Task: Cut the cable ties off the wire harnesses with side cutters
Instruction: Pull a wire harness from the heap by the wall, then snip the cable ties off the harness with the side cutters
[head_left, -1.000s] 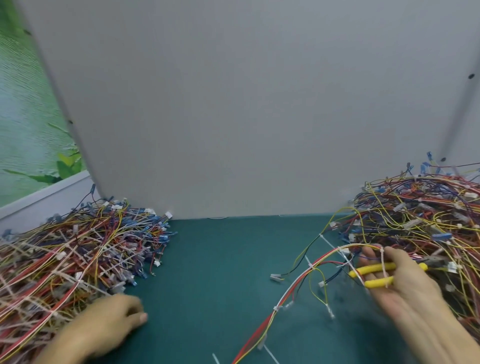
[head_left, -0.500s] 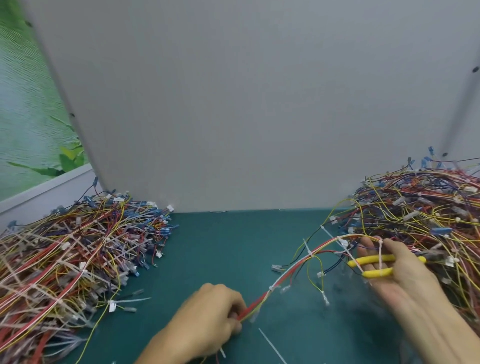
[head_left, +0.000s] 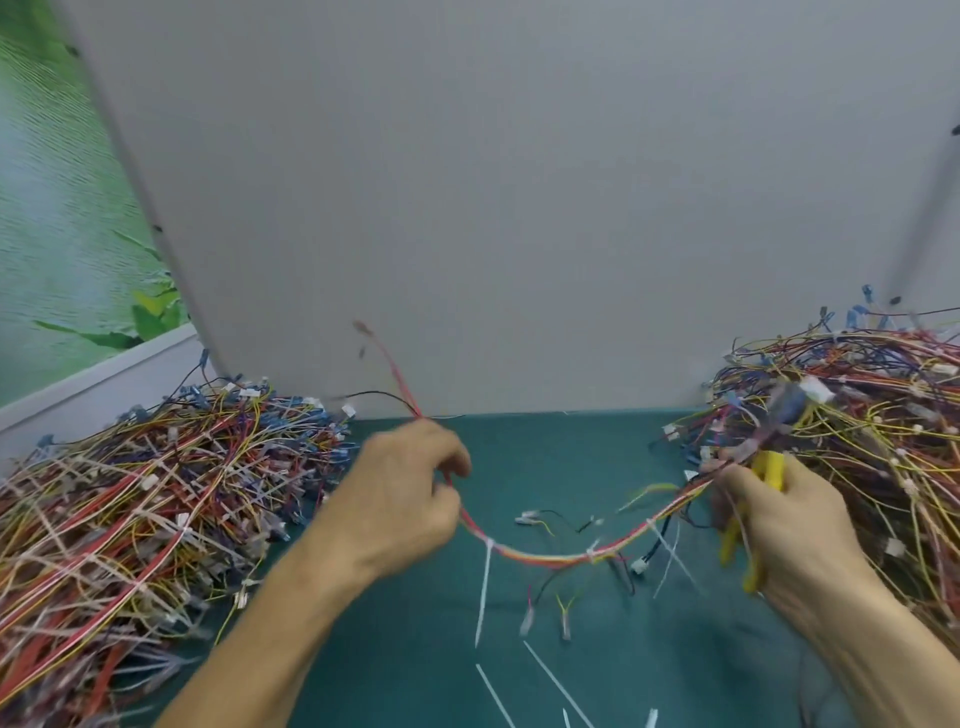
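Note:
A wire harness (head_left: 550, 557) of red, yellow and orange wires sags between my two hands above the green mat. White cable ties (head_left: 486, 582) hang from it with long tails. My left hand (head_left: 400, 493) grips the harness near one end, and red wires stick up behind its knuckles. My right hand (head_left: 779, 519) holds the yellow-handled side cutters (head_left: 753, 525) and pinches the harness's other end at the edge of the right pile. The cutter jaws are hidden by blur and wires.
A big tangled pile of harnesses (head_left: 130, 519) lies on the left, another pile (head_left: 857, 431) on the right. Cut white tie pieces (head_left: 556, 686) lie on the green mat (head_left: 545, 452) near the front. A grey panel (head_left: 493, 208) stands close behind.
My left hand has risen from the mat with the harness end in its grip, stretching it out to the left. My right hand has shifted slightly and turned the cutters.

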